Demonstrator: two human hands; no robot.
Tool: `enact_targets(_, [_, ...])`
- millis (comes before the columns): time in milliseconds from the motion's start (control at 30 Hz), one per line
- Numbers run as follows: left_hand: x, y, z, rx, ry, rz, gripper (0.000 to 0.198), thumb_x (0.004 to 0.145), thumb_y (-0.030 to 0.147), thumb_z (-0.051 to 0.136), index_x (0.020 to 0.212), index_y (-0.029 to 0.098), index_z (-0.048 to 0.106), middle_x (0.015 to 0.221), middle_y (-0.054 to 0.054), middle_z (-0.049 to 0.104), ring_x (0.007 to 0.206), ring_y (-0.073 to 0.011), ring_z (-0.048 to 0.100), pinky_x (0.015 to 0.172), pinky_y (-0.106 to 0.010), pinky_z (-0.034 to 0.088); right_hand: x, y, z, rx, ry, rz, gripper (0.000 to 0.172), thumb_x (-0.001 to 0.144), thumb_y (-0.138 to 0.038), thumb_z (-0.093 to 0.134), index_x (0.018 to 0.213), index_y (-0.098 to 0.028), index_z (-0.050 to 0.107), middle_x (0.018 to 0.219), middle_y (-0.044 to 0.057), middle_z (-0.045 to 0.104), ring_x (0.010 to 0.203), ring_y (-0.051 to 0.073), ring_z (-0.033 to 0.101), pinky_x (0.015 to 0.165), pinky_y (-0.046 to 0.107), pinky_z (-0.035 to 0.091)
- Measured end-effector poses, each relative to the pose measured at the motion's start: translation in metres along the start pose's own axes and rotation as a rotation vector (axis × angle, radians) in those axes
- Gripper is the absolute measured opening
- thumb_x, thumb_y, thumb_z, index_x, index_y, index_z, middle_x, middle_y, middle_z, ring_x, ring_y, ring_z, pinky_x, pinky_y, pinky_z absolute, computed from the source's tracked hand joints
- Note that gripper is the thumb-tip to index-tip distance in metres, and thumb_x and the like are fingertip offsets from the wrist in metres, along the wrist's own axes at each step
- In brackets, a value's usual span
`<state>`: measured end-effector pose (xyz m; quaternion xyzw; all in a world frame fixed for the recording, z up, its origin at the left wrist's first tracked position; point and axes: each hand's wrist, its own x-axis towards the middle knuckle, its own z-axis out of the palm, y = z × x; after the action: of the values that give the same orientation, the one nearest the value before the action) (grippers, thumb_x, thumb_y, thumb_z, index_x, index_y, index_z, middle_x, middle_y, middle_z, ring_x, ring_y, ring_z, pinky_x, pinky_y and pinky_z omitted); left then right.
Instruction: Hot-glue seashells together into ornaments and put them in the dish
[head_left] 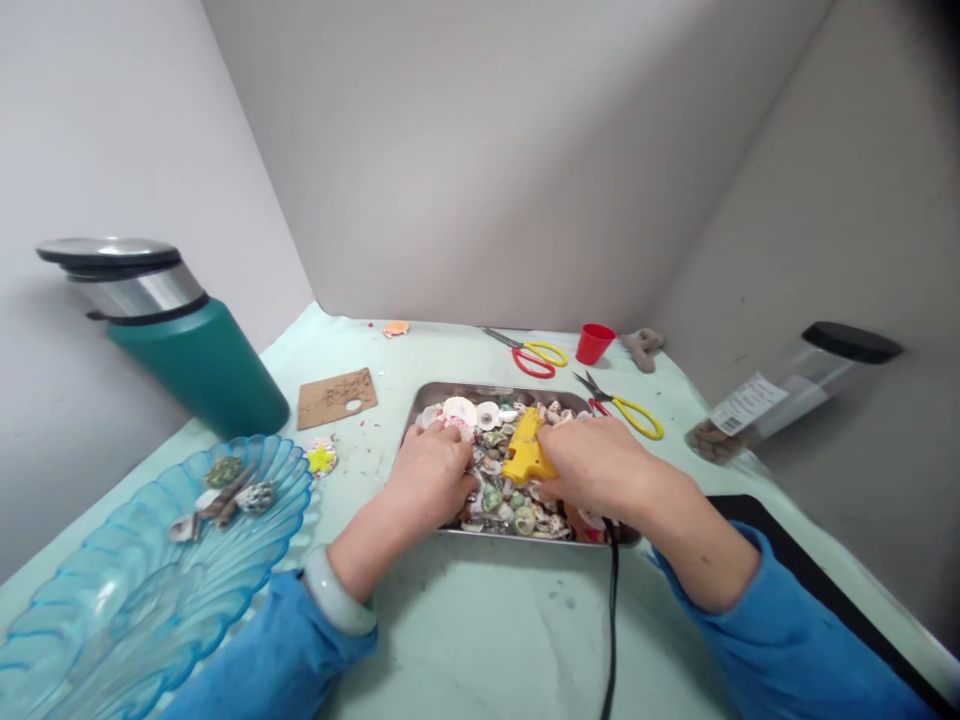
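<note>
A metal tray (517, 537) full of small seashells (523, 519) lies in front of me. My right hand (589, 462) is closed round a yellow hot glue gun (529, 446), held over the shells, and its black cord (613, 620) trails down to the table's near side. My left hand (435, 470) reaches over the tray's left side with its fingers curled in among the shells. What those fingers hold, if anything, is hidden. Just beyond them lies a white round shell (459, 410).
At left stand a teal bottle (199, 360) and a blue scalloped dish (150, 590) holding several shells. A brown card (337, 397) lies nearby. Behind the tray are scissors (536, 358), a second pair (630, 412) and a red cup (595, 344). A clear jar (772, 400) stands right.
</note>
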<state>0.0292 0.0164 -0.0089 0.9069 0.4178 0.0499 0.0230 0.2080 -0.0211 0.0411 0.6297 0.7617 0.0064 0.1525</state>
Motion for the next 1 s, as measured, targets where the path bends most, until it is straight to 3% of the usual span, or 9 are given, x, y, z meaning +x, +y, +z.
enact_targets(200, [-0.001, -0.011, -0.004, -0.197, 0.102, -0.058, 0.016, 0.078, 0.025, 0.053, 0.078, 0.015, 0.067, 0.084, -0.010, 0.067, 0.085, -0.0236, 0.060, 0.074, -0.034, 0.042, -0.004, 0.013, -0.006, 0.032, 0.033, -0.030, 0.030, 0.078, -0.045, 0.056, 0.081, -0.016, 0.064, 0.072, 0.010, 0.070, 0.067, 0.026, 0.065, 0.051, 0.029, 0.034])
enact_targets(333, [0.000, -0.020, -0.009, -0.627, 0.123, -0.238, 0.023, 0.080, 0.035, 0.053, 0.085, 0.016, 0.066, 0.075, -0.005, 0.067, 0.066, -0.0172, 0.059, 0.063, -0.028, 0.043, -0.010, 0.029, -0.014, 0.204, 0.142, -0.030, 0.029, 0.080, -0.045, 0.050, 0.084, -0.019, 0.061, 0.069, 0.004, 0.064, 0.057, 0.018, 0.055, 0.048, 0.027, 0.028])
enact_targets(433, [0.002, -0.021, -0.007, -0.892, 0.097, -0.242, 0.027, 0.079, 0.036, 0.054, 0.088, 0.014, 0.066, 0.080, -0.005, 0.069, 0.069, -0.0168, 0.060, 0.061, -0.025, 0.045, -0.010, 0.036, -0.019, 0.470, 0.205, -0.042, 0.023, 0.081, -0.039, 0.050, 0.087, -0.020, 0.062, 0.069, 0.001, 0.062, 0.059, 0.016, 0.054, 0.050, 0.026, 0.031])
enact_targets(533, [0.002, -0.017, -0.001, -0.734, 0.065, -0.168, 0.021, 0.075, 0.026, 0.057, 0.087, 0.015, 0.070, 0.080, -0.005, 0.070, 0.070, -0.0173, 0.061, 0.066, -0.026, 0.046, -0.006, 0.037, -0.017, 0.807, 0.249, -0.037, 0.022, 0.079, -0.039, 0.054, 0.090, -0.021, 0.062, 0.069, -0.001, 0.059, 0.061, 0.015, 0.053, 0.051, 0.024, 0.034])
enact_targets(700, [0.002, -0.012, 0.005, -0.377, 0.069, -0.022, 0.028, 0.077, 0.012, 0.049, 0.092, 0.019, 0.072, 0.091, -0.008, 0.072, 0.082, -0.0200, 0.062, 0.077, -0.030, 0.046, -0.001, 0.025, 0.001, 1.640, 0.280, -0.107, 0.018, 0.078, -0.038, 0.057, 0.082, -0.020, 0.056, 0.061, -0.004, 0.047, 0.054, 0.013, 0.048, 0.055, 0.025, 0.042])
enact_targets(833, [0.009, -0.006, 0.005, -0.319, 0.082, -0.066, 0.024, 0.078, 0.015, 0.048, 0.086, 0.014, 0.072, 0.095, -0.014, 0.069, 0.089, -0.0240, 0.061, 0.081, -0.035, 0.045, -0.005, 0.014, 0.020, 1.887, 0.316, -0.163, 0.023, 0.082, -0.041, 0.046, 0.089, -0.020, 0.052, 0.067, -0.003, 0.041, 0.059, 0.013, 0.043, 0.058, 0.026, 0.045])
enact_targets(1000, [0.017, 0.004, 0.006, -0.337, 0.055, -0.134, 0.013, 0.070, 0.015, 0.057, 0.068, 0.013, 0.069, 0.083, -0.015, 0.068, 0.083, -0.0279, 0.062, 0.075, -0.039, 0.045, -0.013, 0.009, 0.041, 2.003, 0.312, -0.200, 0.025, 0.080, -0.037, 0.055, 0.095, -0.016, 0.056, 0.061, -0.006, 0.034, 0.052, 0.010, 0.031, 0.050, 0.024, 0.040])
